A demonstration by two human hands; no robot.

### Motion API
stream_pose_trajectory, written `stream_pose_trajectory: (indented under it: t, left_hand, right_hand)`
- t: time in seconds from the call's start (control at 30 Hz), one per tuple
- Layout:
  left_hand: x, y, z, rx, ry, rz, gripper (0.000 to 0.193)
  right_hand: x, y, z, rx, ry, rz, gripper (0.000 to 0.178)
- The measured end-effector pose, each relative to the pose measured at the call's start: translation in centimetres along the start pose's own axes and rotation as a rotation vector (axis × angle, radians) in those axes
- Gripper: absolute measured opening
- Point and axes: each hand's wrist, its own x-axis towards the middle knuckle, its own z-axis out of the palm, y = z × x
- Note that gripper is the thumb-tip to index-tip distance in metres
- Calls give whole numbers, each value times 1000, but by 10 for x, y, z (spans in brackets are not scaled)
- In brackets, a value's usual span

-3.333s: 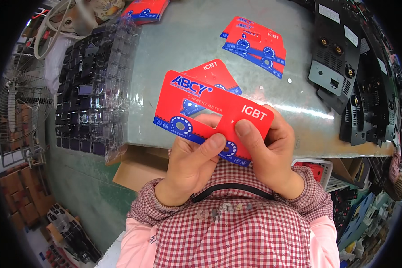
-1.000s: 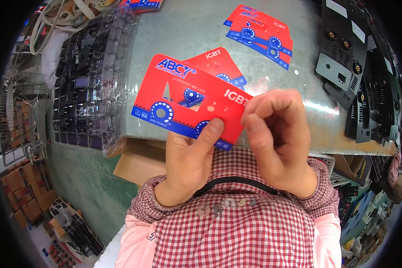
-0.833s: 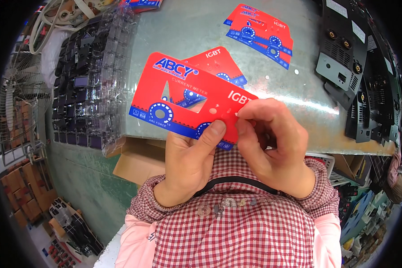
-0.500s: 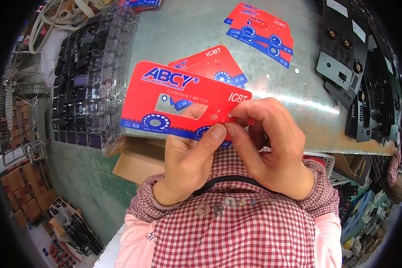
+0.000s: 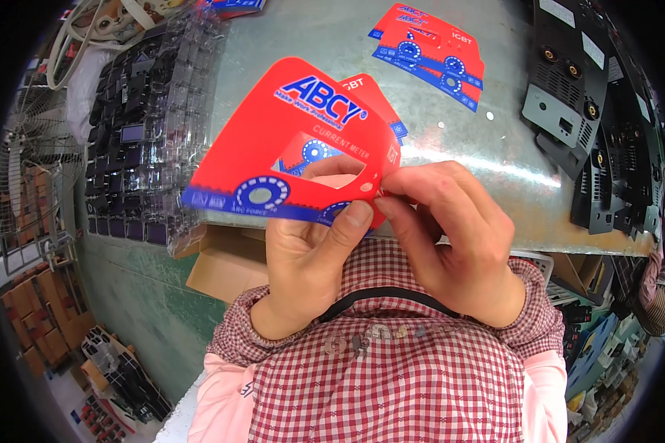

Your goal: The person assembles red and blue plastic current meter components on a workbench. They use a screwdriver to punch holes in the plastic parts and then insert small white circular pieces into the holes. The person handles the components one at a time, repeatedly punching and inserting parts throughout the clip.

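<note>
A thin red and blue faceplate sticker (image 5: 255, 151) with a rectangular window and round dial holes is held up in front of me. My left hand (image 5: 303, 266) grips its lower edge, thumb on the printed face and fingers behind; some of them show through the window. At the sticker's right end, my right hand (image 5: 462, 229) pinches with thumb and forefinger; whether it holds the edge itself or a small bit there, I cannot make out. The sheet looks bowed. Behind it, another red faceplate sticker (image 5: 373, 92) lies on the metal table (image 5: 488, 166), partly hidden.
Several overlapping matching stickers (image 5: 428, 55) lie farther back. Clear trays of dark parts (image 5: 129, 140) stand on the left. Black panels with brass terminals (image 5: 561, 81) line the right side. An open cardboard box (image 5: 225, 262) sits below the table's front edge.
The held sticker has tilted and bent, its upper left part rising and its right end turning away. My right hand has shifted slightly right, still pinching. My left hand has moved slightly left.
</note>
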Motion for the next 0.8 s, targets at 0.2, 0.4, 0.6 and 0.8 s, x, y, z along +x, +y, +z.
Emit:
stream_pose_trajectory:
  t: [0.2,0.4,0.6,0.8]
  left_hand:
    - [-1,-1,3,69,24,4,24]
    - [3,7,10,90,123,-184,29]
    - [64,1,32,-18,218,-290,31]
    - [140,-33,40,-238,-57,-430,42]
  right_hand:
    - [-1,7,4,-85,-1,-63,23]
    - [-1,18,6,132,10,-102,15]
    - [-7,25,-25,1039,29,716,12]
    - [-6,39,-37,1387,75,956,22]
